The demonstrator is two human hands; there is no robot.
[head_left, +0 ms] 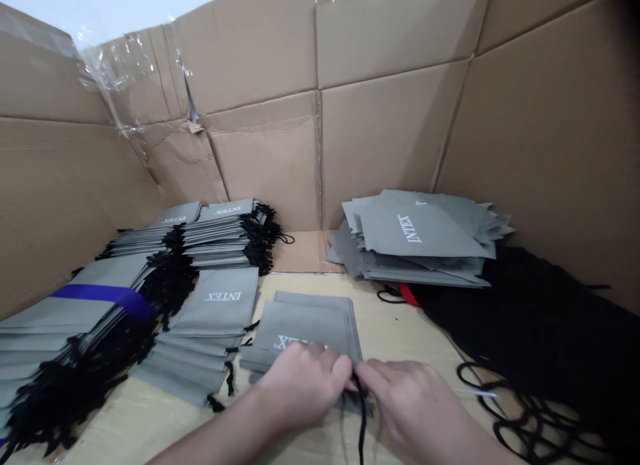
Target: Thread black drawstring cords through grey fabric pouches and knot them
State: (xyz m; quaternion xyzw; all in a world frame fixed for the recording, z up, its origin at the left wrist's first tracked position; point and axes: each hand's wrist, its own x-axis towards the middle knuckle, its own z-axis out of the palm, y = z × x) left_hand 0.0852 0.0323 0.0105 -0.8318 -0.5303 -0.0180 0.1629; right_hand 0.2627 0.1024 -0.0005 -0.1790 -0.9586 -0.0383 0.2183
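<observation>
Grey INTEX pouches (310, 318) lie in a small pile at the front middle. My left hand (313, 381) is closed over the pile's lower right edge, its fingers pinched on a black cord (362, 418). Close beside it, my right hand (413, 395) is also closed, thumb and finger pinching at the same cord where it meets the pouch corner. One end of the cord hangs down between the hands. The exact grip and the part of the pouch beneath the fingers are hidden.
Stacked corded pouches (220, 241) stand at the back left; more, with a purple band (107, 298), lie in front. Another row (215, 305) sits left of my hands. Loose pouches (415, 231) are piled back right, beside black cords (540, 331). Cardboard walls (390, 51) surround the surface.
</observation>
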